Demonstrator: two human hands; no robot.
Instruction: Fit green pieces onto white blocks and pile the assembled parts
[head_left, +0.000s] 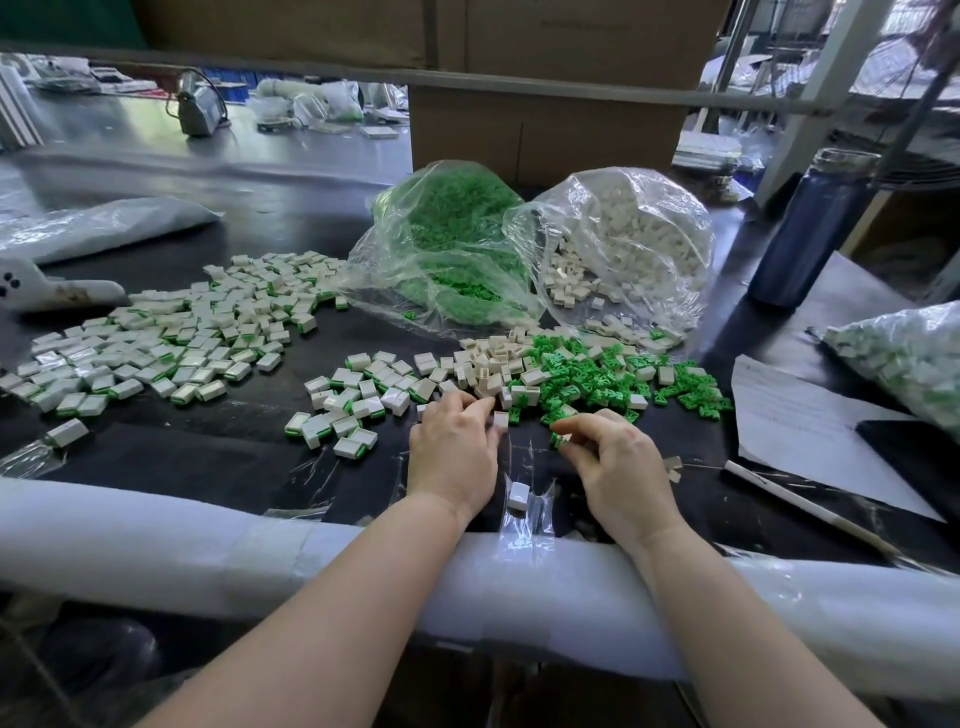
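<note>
Between piles, right hand apparently pinches green piece.

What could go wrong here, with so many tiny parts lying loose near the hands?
The lone white block near the padded table edge could get knocked off. The left hand holds a white block and the right hand a green piece; either could slip. The assembled parts might mix with the loose pile.

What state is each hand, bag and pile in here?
left hand: pinching a white block
right hand: pinching a green piece
green-piece bag: open, spilling
white-block bag: open, spilling
assembled pile: spread flat, left
blue bottle: upright
</note>
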